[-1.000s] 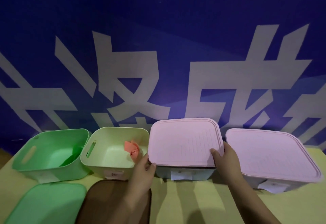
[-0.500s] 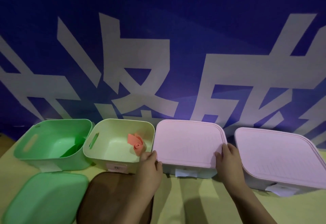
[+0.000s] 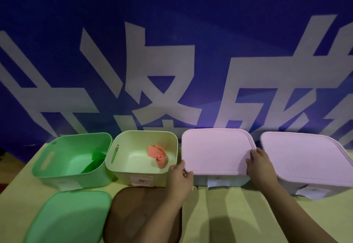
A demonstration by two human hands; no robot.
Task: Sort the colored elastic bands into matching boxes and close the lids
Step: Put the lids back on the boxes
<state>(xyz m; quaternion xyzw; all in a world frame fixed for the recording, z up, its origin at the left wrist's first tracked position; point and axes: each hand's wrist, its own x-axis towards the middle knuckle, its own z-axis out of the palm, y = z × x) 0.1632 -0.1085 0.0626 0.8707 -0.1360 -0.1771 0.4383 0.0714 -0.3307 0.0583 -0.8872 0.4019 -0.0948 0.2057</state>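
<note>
My table (image 3: pixel 219 214) carries four boxes in a row under the blue banner (image 3: pixel 172 32). The far-right box (image 3: pixel 315 189) is lidded in pink; the green box (image 3: pixel 72 158) and the cream box (image 3: pixel 143 156) stand open, their green lid (image 3: pixel 68 218) and brown lid (image 3: pixel 141 214) lying flat in front. My left hand (image 3: pixel 179 179) pinches the near-left corner of the pink lid (image 3: pixel 217 152) on the third box, and my right hand (image 3: pixel 261 168) curls its fingers over the right edge, so both hold the lid. It looks level, but I can't tell if every corner is seated; uneven pressure could leave the far edge riding up, or shove the box against the cream one. The coral elastic band (image 3: pixel 158 155) lies rolled inside the cream box, its coil facing me, its loose tail running back-left. A darker green band (image 3: pixel 95 163) lies in the green box, shape unclear.
</note>
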